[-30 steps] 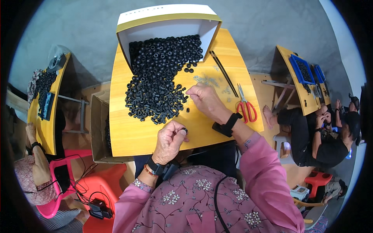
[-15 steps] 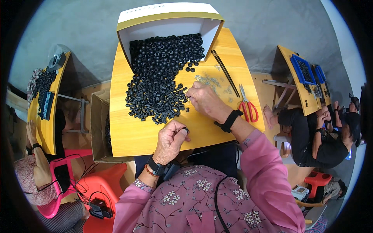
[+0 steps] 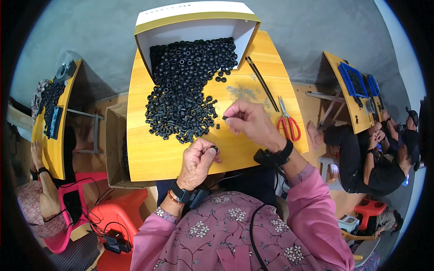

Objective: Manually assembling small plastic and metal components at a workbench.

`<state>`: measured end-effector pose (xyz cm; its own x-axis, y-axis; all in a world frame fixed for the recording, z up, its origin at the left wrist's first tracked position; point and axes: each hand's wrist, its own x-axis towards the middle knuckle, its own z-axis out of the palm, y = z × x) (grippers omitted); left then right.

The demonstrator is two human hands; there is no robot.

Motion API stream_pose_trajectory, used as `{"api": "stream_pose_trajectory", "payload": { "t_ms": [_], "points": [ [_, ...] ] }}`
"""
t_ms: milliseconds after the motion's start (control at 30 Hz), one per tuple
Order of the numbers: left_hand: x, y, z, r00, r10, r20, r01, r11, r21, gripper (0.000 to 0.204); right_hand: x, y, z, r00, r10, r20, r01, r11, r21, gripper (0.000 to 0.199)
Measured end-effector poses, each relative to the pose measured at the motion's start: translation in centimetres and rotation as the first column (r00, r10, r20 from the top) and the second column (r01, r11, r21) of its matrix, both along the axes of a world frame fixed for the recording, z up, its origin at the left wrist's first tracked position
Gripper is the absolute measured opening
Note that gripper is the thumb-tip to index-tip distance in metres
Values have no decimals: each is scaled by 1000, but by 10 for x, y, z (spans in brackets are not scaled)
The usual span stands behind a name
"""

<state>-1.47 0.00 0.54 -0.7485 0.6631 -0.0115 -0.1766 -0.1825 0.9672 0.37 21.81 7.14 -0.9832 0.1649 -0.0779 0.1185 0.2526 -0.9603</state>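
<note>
My left hand (image 3: pixel 199 160) is closed near the table's front edge, pinching a small black rubber ring (image 3: pixel 214 148) between thumb and forefinger. To its upper right, my right hand (image 3: pixel 247 118) is closed on a small black rubber plug (image 3: pixel 225 118), held at the fingertips just above the table. A loose heap of small black rubber parts (image 3: pixel 181 118) lies to the left of my right hand. It runs back into a white and gold box (image 3: pixel 246 43) lying on its side, filled with round black caps (image 3: pixel 192 58). One small spool-shaped black part (image 3: pixel 218 127) stands apart between my hands.
Tiny silvery metal pieces (image 3: pixel 242 92) lie scattered on the yellow table (image 3: pixel 153 165). Two dark sticks (image 3: pixel 262 84) and red-handled scissors (image 3: pixel 288 124) rest at the right. A cardboard box (image 3: pixel 116 149) stands left on the floor. Other people sit at tables on both sides.
My right hand has drawn away from the heap's edge, slightly right, now with the black plug showing at its fingertips. My left hand has barely moved and keeps its hold.
</note>
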Motion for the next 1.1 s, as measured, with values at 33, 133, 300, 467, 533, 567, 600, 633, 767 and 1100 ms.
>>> {"api": "stream_pose_trajectory", "payload": {
  "t_ms": [33, 133, 300, 467, 533, 567, 600, 633, 767, 1100],
  "points": [
    [0, 0, 0, 1000, 2, 4, -2, 1000, -5, 10, 6, -2, 0, 1000, 21, 7, -20, 991, -133, 10],
    [0, 0, 0, 1000, -8, 2, 8, 1000, 19, 10, 21, -10, -1, 999, 54, -5, -53, 953, -299, 18],
    [2, 2, 4, 999, 11, 33, -12, 1000, 24, 10, 30, -11, -13, 992, 113, -52, -124, 929, -348, 23],
    [1, 2, 1, 999, 30, 42, -33, 997, 64, 12, 34, -17, -8, 998, 57, 6, -48, 898, -437, 21],
    [1, 1, 1, 997, 21, 77, -26, 998, 64, 12, 36, -16, -12, 999, 45, 18, -31, 887, -460, 21],
    [1, 1, 2, 997, 23, 75, -27, 998, 62, 12, 38, -14, -15, 999, 46, 23, -31, 895, -445, 21],
    [2, 1, 2, 996, 18, 87, -25, 996, 85, 13, 40, -13, -19, 999, 47, 28, -30, 903, -428, 22],
    [2, 1, 3, 995, 13, 99, -24, 994, 108, 13, 41, -14, -21, 999, 48, 26, -32, 903, -429, 22],
    [0, 1, 1, 996, 6, 85, -15, 994, 106, 14, 42, -20, -23, 997, 66, 30, -40, 843, -536, 18],
    [0, 0, 1, 998, -9, 59, 4, 996, 88, 14, 42, -31, -26, 998, 51, -38, -62, 897, -437, 17]
  ]
}}
